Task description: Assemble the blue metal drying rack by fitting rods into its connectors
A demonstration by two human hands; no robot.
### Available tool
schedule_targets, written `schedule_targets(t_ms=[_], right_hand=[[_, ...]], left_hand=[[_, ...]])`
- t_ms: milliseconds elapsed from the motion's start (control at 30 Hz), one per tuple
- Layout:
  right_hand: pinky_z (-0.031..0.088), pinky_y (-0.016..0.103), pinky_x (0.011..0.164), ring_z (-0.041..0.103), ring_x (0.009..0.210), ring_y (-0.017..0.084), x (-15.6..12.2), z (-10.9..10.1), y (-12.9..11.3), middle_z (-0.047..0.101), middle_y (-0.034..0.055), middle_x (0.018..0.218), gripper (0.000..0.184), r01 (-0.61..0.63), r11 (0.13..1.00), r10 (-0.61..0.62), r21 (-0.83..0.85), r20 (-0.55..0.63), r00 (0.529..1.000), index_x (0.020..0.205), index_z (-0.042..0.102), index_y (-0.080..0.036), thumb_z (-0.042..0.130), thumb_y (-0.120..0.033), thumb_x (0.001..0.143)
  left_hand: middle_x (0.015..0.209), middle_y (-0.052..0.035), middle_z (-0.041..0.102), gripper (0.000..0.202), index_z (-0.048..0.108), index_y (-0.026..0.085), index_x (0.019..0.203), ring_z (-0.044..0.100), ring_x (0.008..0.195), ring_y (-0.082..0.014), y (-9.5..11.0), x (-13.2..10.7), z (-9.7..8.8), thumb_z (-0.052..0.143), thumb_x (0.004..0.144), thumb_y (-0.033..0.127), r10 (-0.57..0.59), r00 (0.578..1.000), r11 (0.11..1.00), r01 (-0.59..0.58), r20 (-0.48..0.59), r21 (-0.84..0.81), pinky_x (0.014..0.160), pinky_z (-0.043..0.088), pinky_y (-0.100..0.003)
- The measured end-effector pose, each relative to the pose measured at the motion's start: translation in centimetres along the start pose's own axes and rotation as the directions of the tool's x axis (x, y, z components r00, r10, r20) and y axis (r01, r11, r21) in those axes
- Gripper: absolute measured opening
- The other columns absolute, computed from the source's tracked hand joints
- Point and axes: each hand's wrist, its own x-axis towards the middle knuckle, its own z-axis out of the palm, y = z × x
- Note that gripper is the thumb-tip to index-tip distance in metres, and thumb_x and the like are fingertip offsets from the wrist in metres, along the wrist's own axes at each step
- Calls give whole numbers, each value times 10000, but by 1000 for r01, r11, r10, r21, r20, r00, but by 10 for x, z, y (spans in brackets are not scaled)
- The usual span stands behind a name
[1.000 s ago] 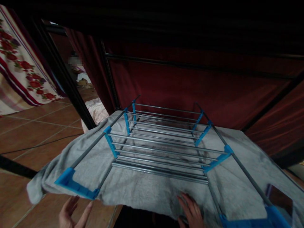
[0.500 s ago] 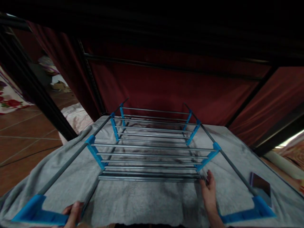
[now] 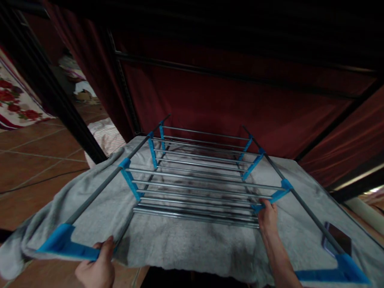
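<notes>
A folded drying rack point(image 3: 198, 182) of silver rods and blue plastic joints lies on a grey towel point(image 3: 186, 242). My left hand point(image 3: 97, 266) is closed on the rack's near-left blue foot bar point(image 3: 64, 244). My right hand point(image 3: 268, 216) reaches forward, fingers curled on the blue joint point(image 3: 271, 198) at the rods' right end. Grey side poles run out from the rods toward both near corners.
A dark phone point(image 3: 337, 239) lies on the towel at the right, beside the right pole. Dark red fabric panels point(image 3: 228, 104) in a black frame stand behind. At the left are brown floor tiles point(image 3: 33, 160), a black post and a pale striped bundle point(image 3: 105, 136).
My left hand rose from below the towel and closed on the left blue bar. My right hand moved forward from the towel's near edge to the right blue joint.
</notes>
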Motion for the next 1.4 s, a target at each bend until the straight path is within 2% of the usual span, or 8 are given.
schedule_targets(t_ms=[67, 167, 300, 433, 667, 967, 1167, 1400], right_hand=[[330, 170, 415, 411, 477, 47, -1, -1, 0, 540, -120, 663, 333, -45, 998, 46, 47, -36, 998, 850, 554, -207, 781, -281, 617], [314, 160, 392, 436, 480, 50, 0, -3, -2, 553, -117, 660, 328, -77, 994, 82, 81, -59, 995, 838, 566, -206, 783, -252, 597], [427, 168, 490, 556, 592, 78, 4, 0, -7, 612, -94, 717, 304, -52, 990, 57, 130, -34, 998, 822, 581, -206, 766, -208, 581], [498, 178, 607, 602, 681, 82, 8, 8, -8, 636, -93, 736, 277, -45, 980, 52, 192, -29, 998, 797, 601, -201, 762, -189, 573], [485, 147, 548, 598, 673, 74, 15, 9, 2, 644, -101, 728, 287, -66, 972, 85, 224, -77, 993, 779, 619, -207, 761, -161, 533], [532, 153, 608, 629, 676, 67, 20, 0, 6, 657, -112, 739, 251, -46, 969, 51, 241, -15, 999, 806, 616, -213, 721, -135, 592], [551, 170, 642, 653, 679, 69, 21, -5, 8, 681, -102, 768, 253, -45, 961, 44, 273, 7, 999, 818, 628, -199, 726, -112, 602], [529, 174, 588, 642, 645, 80, 24, 0, 14, 682, -91, 738, 226, -34, 964, 39, 264, -14, 999, 787, 632, -193, 731, -120, 598]], left_hand=[[537, 29, 479, 399, 534, 166, 577, 441, 542, -128, 1, -2, 1, 793, 496, 459, -66, 997, 998, 65, -30, -18, 530, 360, -291], [549, 36, 473, 386, 541, 164, 582, 418, 556, -117, 0, -3, 0, 797, 514, 443, -48, 999, 999, 47, -14, -28, 542, 350, -283], [544, 38, 467, 352, 539, 164, 573, 409, 552, -113, 0, -4, 2, 787, 531, 411, -17, 1000, 999, 17, -6, -49, 522, 323, -275], [504, 44, 440, 360, 512, 171, 538, 397, 517, -103, 0, 0, 12, 770, 565, 421, 24, 1000, 998, -23, 6, -59, 507, 323, -268], [488, 48, 441, 361, 516, 172, 535, 380, 505, -101, -2, 7, 18, 780, 560, 417, 20, 1000, 999, -19, 13, -50, 473, 296, -252], [486, 35, 473, 353, 536, 173, 536, 407, 516, -116, 21, 1, 17, 765, 531, 442, 2, 1000, 1000, -2, 9, -18, 477, 313, -258], [495, 38, 470, 346, 553, 172, 576, 414, 508, -119, 7, 7, 18, 780, 563, 433, -1, 1000, 1000, 1, 28, -24, 473, 320, -259], [530, 36, 468, 338, 562, 168, 597, 409, 522, -112, -9, 17, 23, 771, 614, 432, 20, 999, 1000, -20, 38, -19, 468, 307, -247]])
